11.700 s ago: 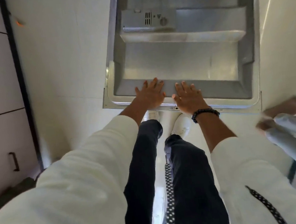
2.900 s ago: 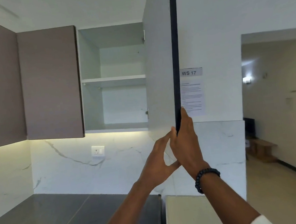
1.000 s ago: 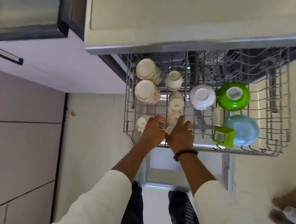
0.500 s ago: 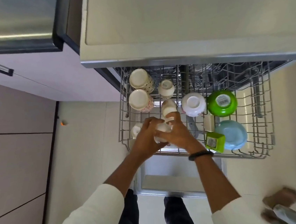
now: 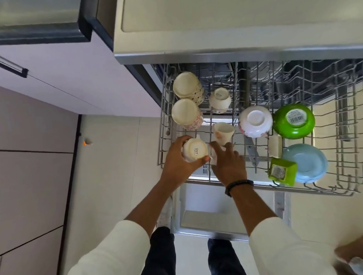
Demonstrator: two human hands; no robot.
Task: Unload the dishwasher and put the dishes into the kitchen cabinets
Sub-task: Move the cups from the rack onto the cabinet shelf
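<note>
Sleeves, white, run up from the lower edge, dark trousers between them, standing at the open dishwasher door [image 5: 209,215]. Left hand [image 5: 178,162] grips a small cream cup [image 5: 194,151] held upside down, base toward the camera, fingers and thumb curled round its sides at the near left corner of the pulled-out wire rack [image 5: 355,163]. Right hand [image 5: 228,166], beaded bracelet at the wrist, sits just beside it with its fingers bent over a small white piece [image 5: 212,154] at the rack's front edge; whether they clamp it or only touch it, I cannot tell. Just beyond the right fingers, another cream cup [image 5: 223,133] sits tilted in the rack. Near right corner: a green square container [image 5: 281,171] against a pale blue plate [image 5: 306,162], both upturned. Further back, a white bowl [image 5: 255,121] with floral rim and a green bowl [image 5: 294,121] with a barcode sticker, side by side, both base up. Left column, beyond the held cup: two larger patterned mugs [image 5: 188,112], [image 5: 187,87], inverted, one behind the other, and a small cup [image 5: 219,97] beside them. Right half of the rack behind the bowls shows bare wire tines. Overhanging the rack is the pale worktop edge [image 5: 234,49]; to the left, lilac cabinet fronts with a dark handle [image 5: 4,63]. Lower right corner: blurred feet of another person [image 5: 360,253].
</note>
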